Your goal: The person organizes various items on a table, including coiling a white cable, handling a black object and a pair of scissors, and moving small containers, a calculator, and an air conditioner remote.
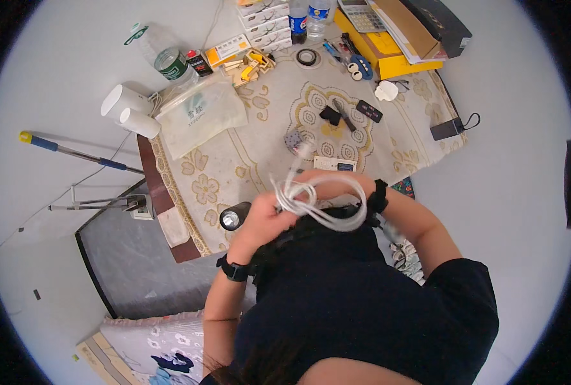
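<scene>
A looped white cable (340, 224) hangs between my hands, close to my body above the table's near edge. My left hand (266, 219) is closed on the cable's bunched part. Behind the loops, my right hand (321, 180) reaches across toward the left one; its fingers are partly hidden by the cable, so its grip cannot be told. One cable end sticks up, blurred, over the tablecloth (275, 144). A black flashlight (235, 216) lies beside my left hand. Just beyond my right hand is a small white device (335, 163) with an opening showing batteries.
Farther back lie a frosted zip bag (203, 115), a black cloth piece (330, 115), a roll of black tape (307, 57) and eyeglasses (401, 85). Bottles, stacked boxes and a yellow box (386, 62) line the back. A black box-shaped device (446, 129) sits at the right edge.
</scene>
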`<state>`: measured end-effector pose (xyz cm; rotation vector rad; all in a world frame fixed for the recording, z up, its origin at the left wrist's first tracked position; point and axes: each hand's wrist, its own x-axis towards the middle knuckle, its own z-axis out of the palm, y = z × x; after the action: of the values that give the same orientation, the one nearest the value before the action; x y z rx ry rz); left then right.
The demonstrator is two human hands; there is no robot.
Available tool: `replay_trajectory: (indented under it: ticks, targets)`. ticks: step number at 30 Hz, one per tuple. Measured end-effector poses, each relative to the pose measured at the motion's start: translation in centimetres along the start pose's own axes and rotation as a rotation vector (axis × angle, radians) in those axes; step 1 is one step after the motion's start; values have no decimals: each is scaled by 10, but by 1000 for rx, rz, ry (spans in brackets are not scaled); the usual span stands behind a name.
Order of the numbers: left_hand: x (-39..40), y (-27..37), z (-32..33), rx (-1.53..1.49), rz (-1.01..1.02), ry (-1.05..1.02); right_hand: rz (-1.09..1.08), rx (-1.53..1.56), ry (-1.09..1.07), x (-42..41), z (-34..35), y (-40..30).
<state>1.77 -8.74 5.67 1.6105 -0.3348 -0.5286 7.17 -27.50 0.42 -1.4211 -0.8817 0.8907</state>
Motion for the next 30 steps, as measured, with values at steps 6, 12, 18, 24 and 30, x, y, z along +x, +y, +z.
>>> replay_trajectory:
  ticks: [6,12,18,24,30]
  targets:
    - [6,4,-13,-166,-392,315,171,-265,265,-14,21,-20]
    - [16,-8,-10,-12,-426,429,263,-829,173,-20,25,-63]
    - [20,-30,-9,705,-268,414,123,-1113,242,-25,31,-70]
    - [14,-10,-13,952,-185,90,-54,-736,474,-19,9,-82]
    - [9,17,1,942,-28,-321,56,-346,229,3,-22,-69]
